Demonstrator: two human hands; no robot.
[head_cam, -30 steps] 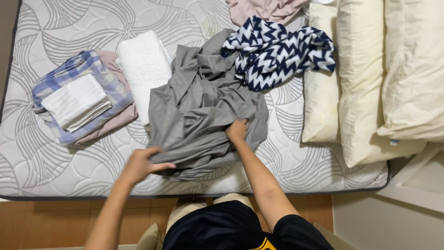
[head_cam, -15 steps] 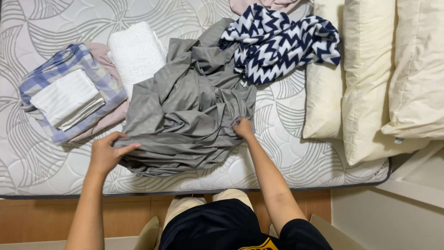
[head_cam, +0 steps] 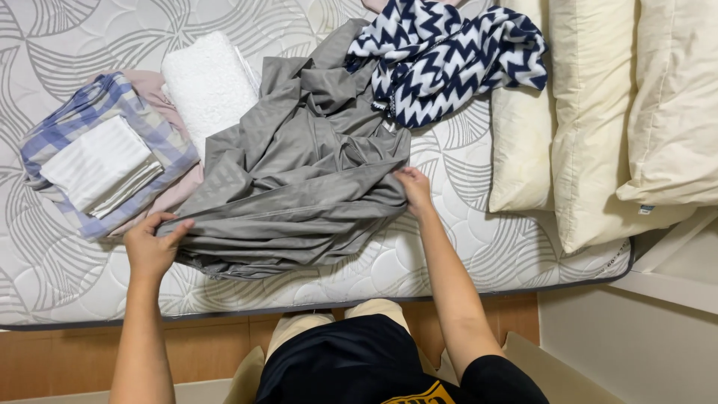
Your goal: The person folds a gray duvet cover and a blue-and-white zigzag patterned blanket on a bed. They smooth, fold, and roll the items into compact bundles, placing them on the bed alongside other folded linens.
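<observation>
- Head view: left hand [head_cam: 152,248] and right hand [head_cam: 413,190] pinch the crumpled grey sheet [head_cam: 299,187] on the mattress [head_cam: 464,247].
- Folded pile [head_cam: 105,161] lies left, zigzag blanket [head_cam: 449,56] behind, pillows [head_cam: 591,112] right.

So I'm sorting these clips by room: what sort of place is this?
Most likely a bedroom: a bare quilted mattress, cream pillows stacked at its right end, and folded linens beside the grey sheet both hands grip.

The grey sheet [head_cam: 299,179] hides both hands' fingertips and part of the white towel [head_cam: 209,82]; the pillows [head_cam: 598,112] are cut off beyond it.
</observation>
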